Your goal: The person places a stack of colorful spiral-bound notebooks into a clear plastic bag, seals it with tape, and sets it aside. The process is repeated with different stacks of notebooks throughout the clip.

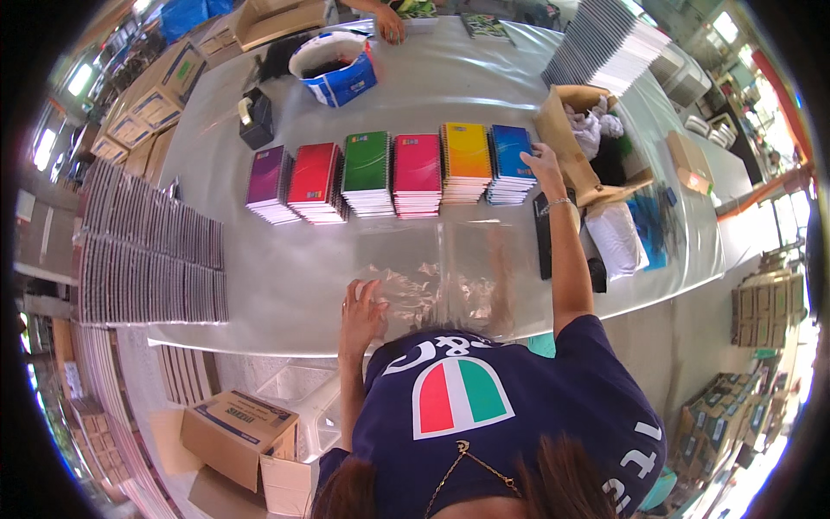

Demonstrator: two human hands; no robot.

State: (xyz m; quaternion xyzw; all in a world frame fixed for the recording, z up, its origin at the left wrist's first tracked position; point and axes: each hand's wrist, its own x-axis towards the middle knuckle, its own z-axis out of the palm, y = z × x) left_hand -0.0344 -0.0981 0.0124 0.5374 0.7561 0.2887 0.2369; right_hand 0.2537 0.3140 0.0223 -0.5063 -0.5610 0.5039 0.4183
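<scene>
A row of spiral notebook stacks stands across the table: purple notebooks (pixel 266 177), red notebooks (pixel 315 177), green notebooks (pixel 366 164), pink notebooks (pixel 417 164), yellow notebooks (pixel 467 156) and blue notebooks (pixel 512 154). At the right end, my right hand (pixel 545 169) is closed on the right edge of the top blue notebook, its fingertips on the cover; the part beneath is hidden. My left hand (pixel 363 313) is open, fingers curved and apart, beside clear plastic sleeves (pixel 424 281) lying in front of me. It holds nothing that I can see.
Tall piles of notebooks (pixel 151 251) rise at the left, with another pile (pixel 605 43) at the far right. An open carton (pixel 571 160) and a white packet (pixel 616 238) lie right of my arm. A tape dispenser (pixel 255 119) and blue-white tub (pixel 337 73) stand behind. Another person's hand (pixel 389 24) is opposite.
</scene>
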